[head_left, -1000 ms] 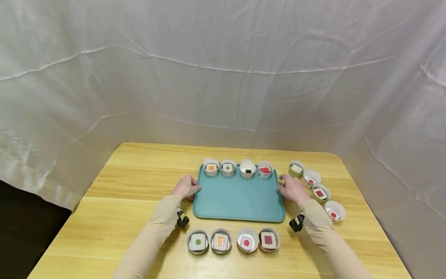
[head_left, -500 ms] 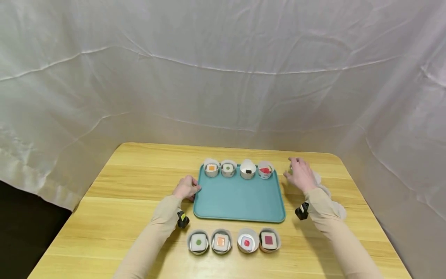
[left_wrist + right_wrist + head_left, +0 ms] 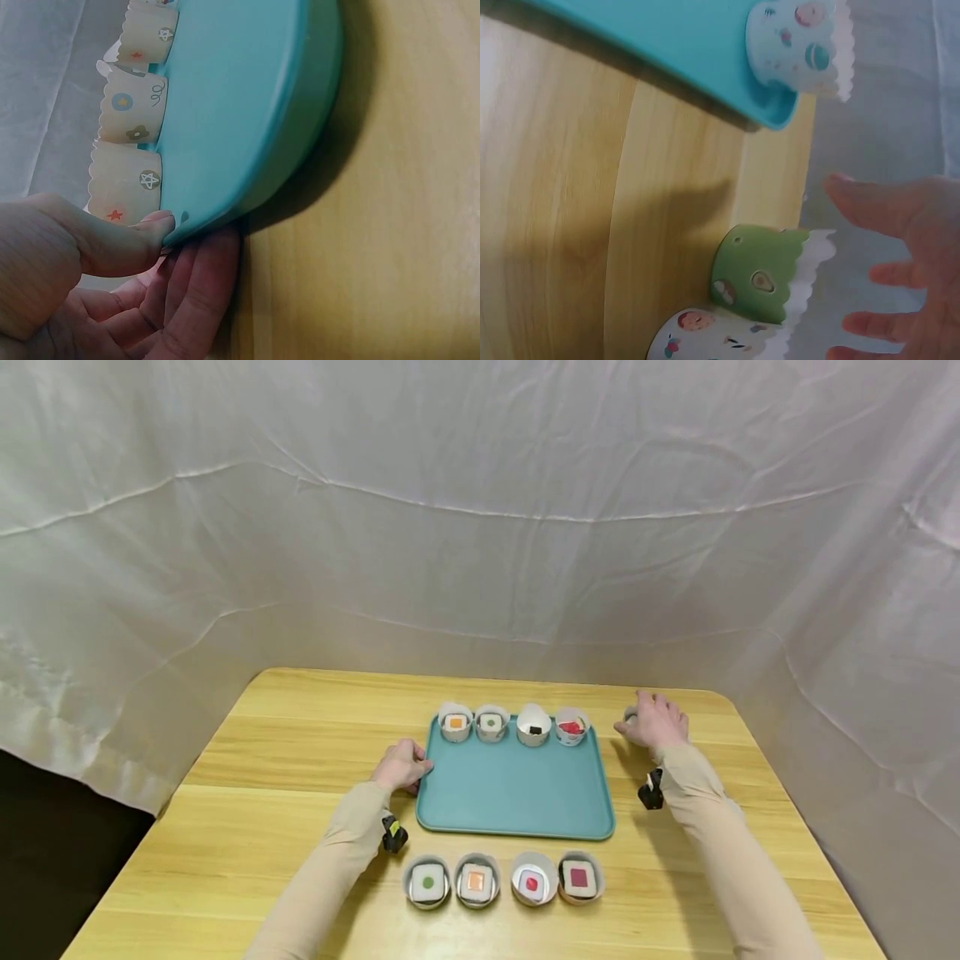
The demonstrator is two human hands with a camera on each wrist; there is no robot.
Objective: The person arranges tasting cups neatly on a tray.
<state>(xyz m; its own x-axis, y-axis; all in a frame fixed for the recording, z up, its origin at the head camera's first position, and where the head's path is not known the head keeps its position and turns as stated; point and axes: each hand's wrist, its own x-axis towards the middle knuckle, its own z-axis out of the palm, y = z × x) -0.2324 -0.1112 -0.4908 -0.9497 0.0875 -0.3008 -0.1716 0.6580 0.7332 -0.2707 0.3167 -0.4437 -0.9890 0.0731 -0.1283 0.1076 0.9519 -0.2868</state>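
Note:
My left hand (image 3: pixel 400 766) grips the left rim of a teal tray (image 3: pixel 517 793). In the left wrist view its thumb (image 3: pixel 124 244) lies on top of the rim and its fingers (image 3: pixel 199 292) curl beneath. Beyond the tray's right side, my right hand (image 3: pixel 654 722) hovers with fingers spread above the right-hand cups, mostly hiding them in the head view. A green paper cup (image 3: pixel 757 270) with a scalloped white rim stands below that hand in the right wrist view, apart from its fingers. Overlapping it is a white patterned cup (image 3: pixel 705 337).
Along the tray's back edge stand several paper cups, among them one with an orange-topped sushi-like piece (image 3: pixel 455 722) and one with red pieces (image 3: pixel 572 727). Several more cups, such as one with a green-dotted piece (image 3: pixel 427 883), line the table (image 3: pixel 300 727) nearer me.
My right hand has left the tray's right edge and moved right and back, over the right-hand cups. My left hand has stayed on the tray, which has not visibly moved.

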